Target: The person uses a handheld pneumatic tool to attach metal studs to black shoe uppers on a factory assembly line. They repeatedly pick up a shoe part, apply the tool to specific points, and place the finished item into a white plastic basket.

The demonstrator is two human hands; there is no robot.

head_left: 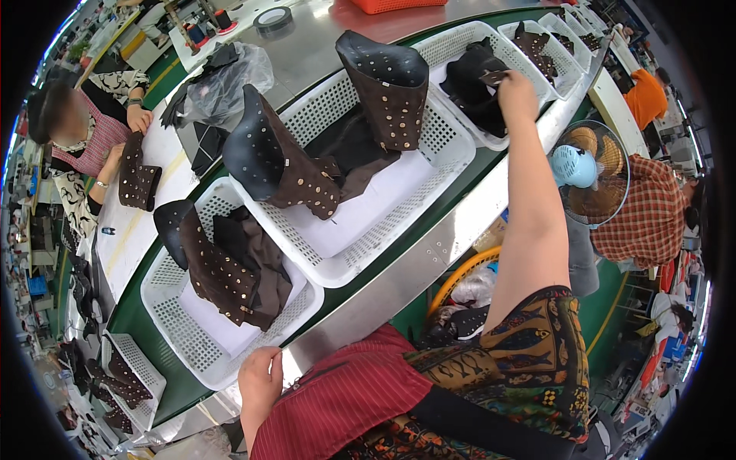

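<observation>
Head view: the right hand (518,98) reaches into a white perforated basket (448,44) at upper right, its curled fingers meeting the edge of a dark piece (477,86) lying inside; whether they grip it cannot be told. The left hand (261,376), half-curled with nothing visible in its grasp, is just beside the nearest basket (180,337), which holds 1 studded boot upper (218,268). Between them, a larger basket (447,146) on the green belt (170,395) carries 2 brown uppers (287,165).
</observation>
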